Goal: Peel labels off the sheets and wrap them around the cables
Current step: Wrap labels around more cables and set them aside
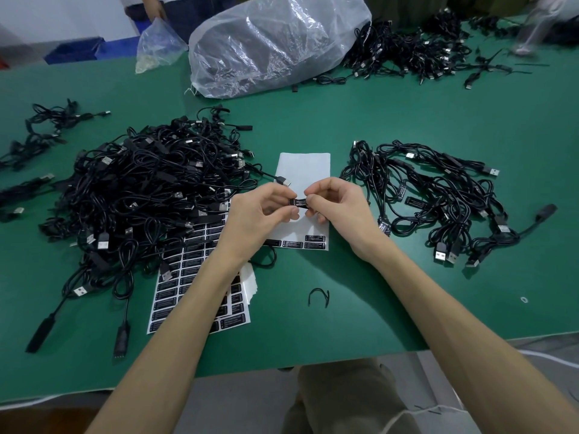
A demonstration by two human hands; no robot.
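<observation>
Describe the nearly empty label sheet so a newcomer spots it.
On the green table, between the big black cable pile and the smaller pile, lies a white paper sheet. Unlike the full label sheet nearby, only its near edge keeps black labels.

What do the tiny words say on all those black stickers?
"LED CONTROLLER": top line on the black labels left on the middle sheet.
Smaller lines beneath it: too small to read.
Held label: blurred.
Left-sheet labels: blurred.
</observation>
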